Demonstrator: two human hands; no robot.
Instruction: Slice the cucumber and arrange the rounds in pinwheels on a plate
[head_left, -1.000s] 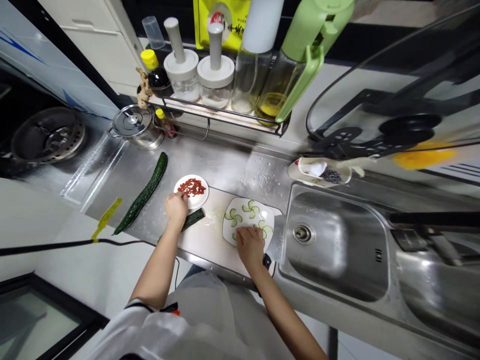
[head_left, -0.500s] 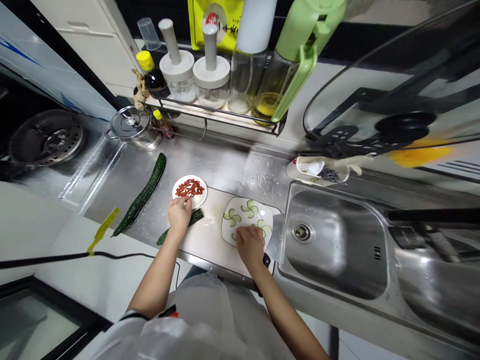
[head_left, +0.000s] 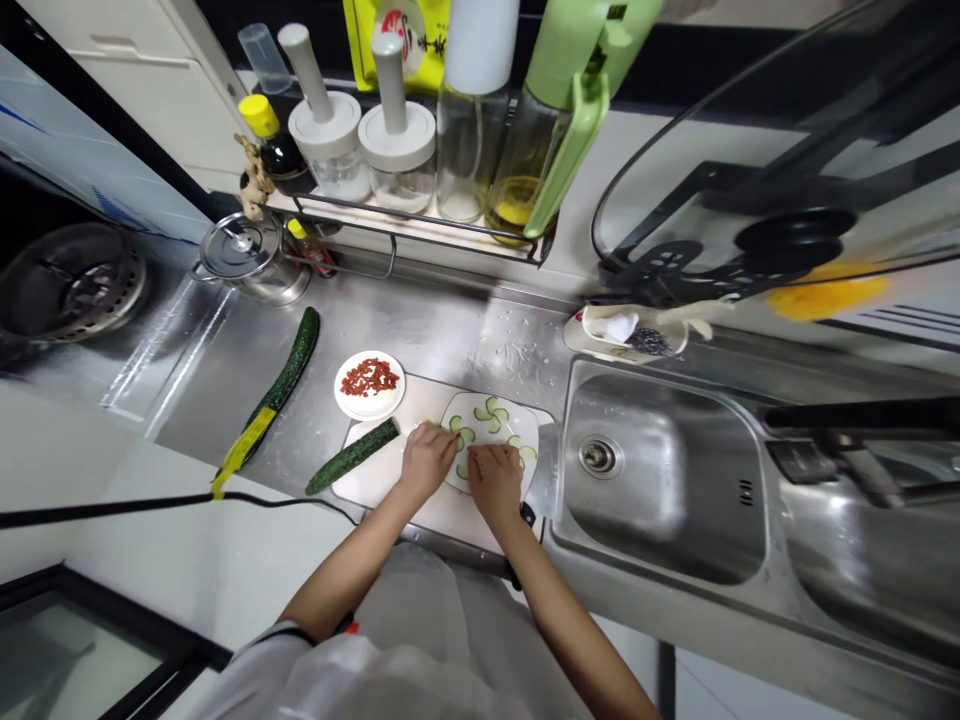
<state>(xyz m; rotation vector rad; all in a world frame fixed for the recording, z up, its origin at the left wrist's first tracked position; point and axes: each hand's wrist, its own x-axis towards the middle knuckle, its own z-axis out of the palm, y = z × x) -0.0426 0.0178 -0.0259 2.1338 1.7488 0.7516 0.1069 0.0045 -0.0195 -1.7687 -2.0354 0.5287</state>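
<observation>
My left hand [head_left: 427, 464] is pinched at the left rim of a white square plate [head_left: 499, 400], with a tiny red goji berry at its fingertips. On that plate, thin cucumber slices [head_left: 491, 413] lie in several pinwheel shapes. My right hand [head_left: 496, 485] hovers over the plate's near side, fingers closed together; anything in them is hidden. Left of the hands, a round white dish [head_left: 367, 407] holds red goji berries [head_left: 370, 377]. A cut length of cucumber [head_left: 352, 457] rests partly on the white cutting board [head_left: 442, 512], beneath the plate.
A whole cucumber [head_left: 289, 375] lies on the steel counter to the left. A knife handle [head_left: 528, 514] shows beside my right wrist. On the right is the sink [head_left: 675, 490]. Behind stand a lidded pot [head_left: 251, 258] and a rack [head_left: 420, 225] with jars and bottles.
My left hand has moved right, from the dish of goji berries to the square plate, carrying a berry. My right hand stays over the plate. The view has shifted slightly.
</observation>
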